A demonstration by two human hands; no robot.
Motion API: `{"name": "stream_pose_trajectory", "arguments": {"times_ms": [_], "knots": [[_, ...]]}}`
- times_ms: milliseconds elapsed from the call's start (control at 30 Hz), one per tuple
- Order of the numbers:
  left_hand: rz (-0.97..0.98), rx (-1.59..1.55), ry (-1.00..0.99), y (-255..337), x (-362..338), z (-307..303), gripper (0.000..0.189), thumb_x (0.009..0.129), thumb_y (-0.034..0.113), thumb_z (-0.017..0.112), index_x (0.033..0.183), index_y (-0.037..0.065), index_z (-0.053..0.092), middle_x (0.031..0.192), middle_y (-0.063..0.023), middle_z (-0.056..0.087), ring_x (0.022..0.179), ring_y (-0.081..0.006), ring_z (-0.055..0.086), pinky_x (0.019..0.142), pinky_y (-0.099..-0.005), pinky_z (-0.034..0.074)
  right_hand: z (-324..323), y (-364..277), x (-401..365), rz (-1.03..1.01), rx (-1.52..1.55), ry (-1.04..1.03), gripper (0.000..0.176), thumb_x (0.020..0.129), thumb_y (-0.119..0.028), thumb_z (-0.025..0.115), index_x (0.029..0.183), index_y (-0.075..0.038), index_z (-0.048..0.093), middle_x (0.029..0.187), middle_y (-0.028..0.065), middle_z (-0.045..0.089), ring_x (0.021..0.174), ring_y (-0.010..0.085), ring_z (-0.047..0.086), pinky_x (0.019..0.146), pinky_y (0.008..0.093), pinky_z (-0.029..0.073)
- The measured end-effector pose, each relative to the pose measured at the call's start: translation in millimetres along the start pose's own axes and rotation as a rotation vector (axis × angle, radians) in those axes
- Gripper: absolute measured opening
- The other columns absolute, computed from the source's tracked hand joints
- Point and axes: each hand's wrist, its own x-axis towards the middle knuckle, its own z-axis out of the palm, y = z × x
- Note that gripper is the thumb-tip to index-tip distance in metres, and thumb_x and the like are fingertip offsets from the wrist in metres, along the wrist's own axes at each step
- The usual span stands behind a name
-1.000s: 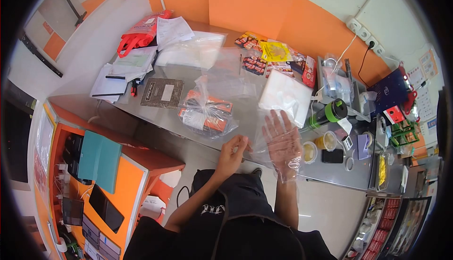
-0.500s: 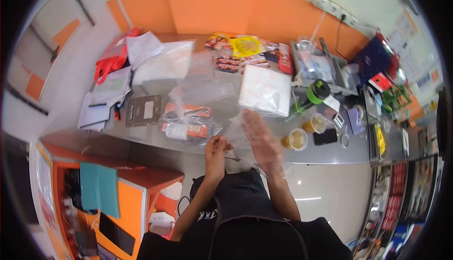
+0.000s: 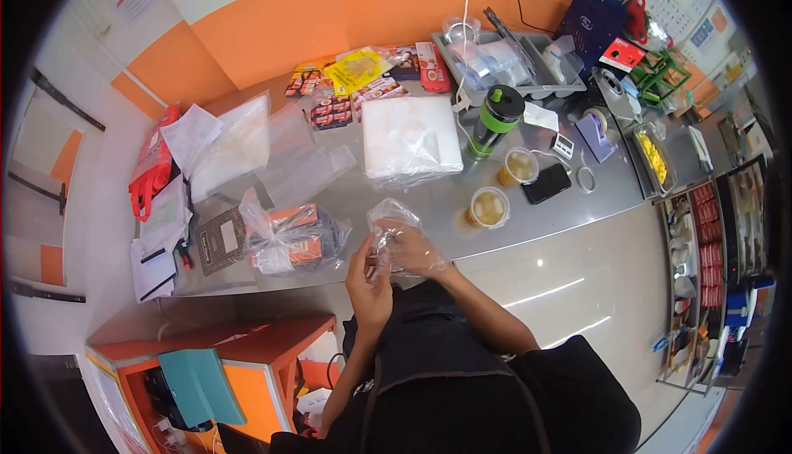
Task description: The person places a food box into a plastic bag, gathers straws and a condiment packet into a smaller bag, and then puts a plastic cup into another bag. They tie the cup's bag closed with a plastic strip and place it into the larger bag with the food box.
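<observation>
Thin, crinkled clear plastic, seemingly a plastic bag (image 3: 394,209), covers my right hand (image 3: 412,249) down to about the wrist. The fingers of that hand bend toward the left, partly blurred by the shiny film. My left hand (image 3: 370,286) is closed, pinching the plastic at the right hand's fingertips. Both hands are together over the front edge of the metal table (image 3: 429,207). Just left of them sits a knotted clear bag holding orange boxes (image 3: 299,239). Behind them lies a stack of white plastic bags (image 3: 410,136).
Two lidded cups (image 3: 488,207) of yellowish contents, a black phone (image 3: 548,183) and a green-black bottle (image 3: 495,120) stand to the right. A grey tray (image 3: 561,89) is behind. Papers (image 3: 157,244) and a red bag (image 3: 153,165) lie left. An orange cabinet (image 3: 247,376) stands below.
My right hand was stretched flat within the plastic; now its fingers bend in toward the left hand. The hands have come closer together, and the camera view has turned and shifted.
</observation>
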Motion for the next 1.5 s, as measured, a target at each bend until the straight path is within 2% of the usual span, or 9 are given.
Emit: {"name": "stream_pose_trajectory", "arguments": {"times_ms": [133, 233, 400, 533, 667, 733, 933, 1333, 1500], "knots": [[0.224, 0.429, 0.029, -4, 1, 13, 0.039, 0.089, -0.006, 0.062, 0.128, -0.001, 0.062, 0.1, -0.0141, 0.06, 0.089, -0.0229, 0.062, 0.079, -0.033, 0.051, 1, -39, -10, 0.279, -0.673, 0.105, 0.064, 0.089, -0.033, 0.063, 0.146, -0.012, 0.044, 0.147, 0.0212, 0.042, 0.128, 0.0477, 0.048, 0.103, 0.0684, 0.035], [0.288, 0.495, 0.023, -2, 1, 29, 0.034, 0.088, -0.006, 0.061, 0.121, 0.0, 0.066, 0.095, -0.0143, 0.056, 0.083, -0.0257, 0.061, 0.074, -0.0354, 0.05, -14, -5, -11, 0.098, -0.904, 0.147, 0.069, 0.089, -0.04, 0.062, 0.149, -0.014, 0.04, 0.152, 0.0171, 0.038, 0.132, 0.047, 0.045, 0.103, 0.0719, 0.032], [0.275, 0.516, 0.128, 15, 17, 56, 0.027, 0.09, -0.003, 0.061, 0.115, 0.0, 0.068, 0.093, -0.0136, 0.057, 0.08, -0.0259, 0.06, 0.07, -0.0362, 0.049, -9, 39, 9, 0.385, -0.285, -0.369, 0.068, 0.091, -0.041, 0.058, 0.15, -0.014, 0.039, 0.16, 0.0191, 0.026, 0.144, 0.0527, 0.025, 0.108, 0.0712, 0.027], [0.272, 0.539, 0.12, 19, 26, 74, 0.025, 0.09, -0.002, 0.061, 0.113, 0.001, 0.069, 0.091, -0.0129, 0.057, 0.079, -0.0247, 0.06, 0.068, -0.0353, 0.048, -24, 25, -20, -0.126, -0.632, -0.144, 0.058, 0.093, -0.035, 0.055, 0.144, -0.009, 0.046, 0.156, 0.021, 0.033, 0.138, 0.0503, 0.036, 0.11, 0.0637, 0.033], [0.23, 0.553, 0.145, 15, 33, 81, 0.026, 0.089, -0.002, 0.062, 0.113, 0.002, 0.07, 0.089, -0.0114, 0.057, 0.077, -0.0209, 0.058, 0.065, -0.0334, 0.047, -37, 41, -1, -0.342, -0.576, -0.131, 0.035, 0.093, -0.02, 0.052, 0.121, 0.0, 0.059, 0.129, 0.0264, 0.055, 0.117, 0.041, 0.058, 0.097, 0.0498, 0.047], [0.164, 0.523, 0.156, 17, 37, 80, 0.028, 0.088, -0.002, 0.063, 0.114, 0.002, 0.07, 0.087, -0.0101, 0.056, 0.075, -0.0183, 0.057, 0.064, -0.0315, 0.046, -47, 42, 2, -0.16, -0.147, -0.392, 0.025, 0.091, -0.013, 0.051, 0.106, 0.003, 0.064, 0.112, 0.0285, 0.064, 0.105, 0.0381, 0.065, 0.088, 0.0457, 0.051], [0.033, 0.497, 0.09, 49, 37, 84, 0.031, 0.086, -0.003, 0.065, 0.116, 0.003, 0.07, 0.084, -0.0068, 0.056, 0.07, -0.0147, 0.054, 0.063, -0.0275, 0.044, -124, -22, 3, -0.074, -0.237, -0.608, 0.018, 0.086, -0.009, 0.056, 0.087, 0.005, 0.067, 0.089, 0.0255, 0.067, 0.082, 0.0395, 0.068, 0.072, 0.0482, 0.052], [0.049, 0.486, 0.018, 85, 27, 93, 0.026, 0.092, 0.008, 0.064, 0.116, 0.004, 0.071, 0.112, -0.0128, 0.059, 0.103, -0.0263, 0.06, 0.087, -0.0362, 0.049, -115, -3, 5, -0.162, 0.414, -0.475, 0.024, 0.084, -0.008, 0.06, 0.102, 0.007, 0.064, 0.09, 0.0264, 0.063, 0.093, 0.043, 0.064, 0.076, 0.0474, 0.053], [-0.154, 0.475, 0.108, 67, 17, 87, 0.022, 0.095, 0.01, 0.061, 0.113, 0.003, 0.072, 0.112, -0.0124, 0.056, 0.099, -0.025, 0.058, 0.081, -0.0342, 0.049, -127, -41, -42, -0.39, -0.357, -0.445, 0.027, 0.088, -0.007, 0.059, 0.113, 0.005, 0.062, 0.105, 0.0244, 0.065, 0.101, 0.0417, 0.064, 0.082, 0.0456, 0.054]]}}
